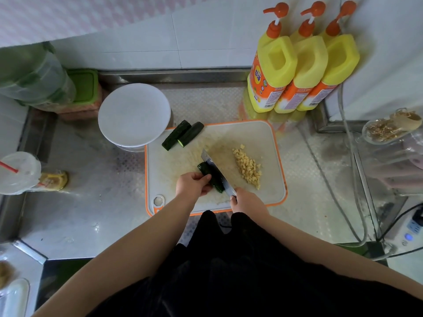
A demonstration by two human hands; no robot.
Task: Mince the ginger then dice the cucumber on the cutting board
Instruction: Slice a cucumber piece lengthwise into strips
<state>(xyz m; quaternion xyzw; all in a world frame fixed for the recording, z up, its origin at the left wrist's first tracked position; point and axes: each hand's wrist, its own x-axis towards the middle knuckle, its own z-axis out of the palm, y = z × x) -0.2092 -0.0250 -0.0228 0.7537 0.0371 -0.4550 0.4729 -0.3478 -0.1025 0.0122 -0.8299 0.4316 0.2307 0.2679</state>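
A: White items, left to right?
B: Plate (134,115); cutting board (270,143).
A: Cucumber?
B: Two pieces (182,135) far-left on board; one cucumber piece (209,176) pinched by left hand (192,185).
A: Then?
B: Knife (216,170), handle gripped by right hand (246,202); minced ginger (247,166) right.

Both bare forearms reach forward from the bottom corners, converging toward the middle. Left hand (192,184) lies palm down, knuckles up, fingers curled in a grip over a cucumber piece (211,177). Right hand (248,202) sits just beside and nearer the body, fingers wrapped in a grip round the knife (217,172) handle, wrist straight.
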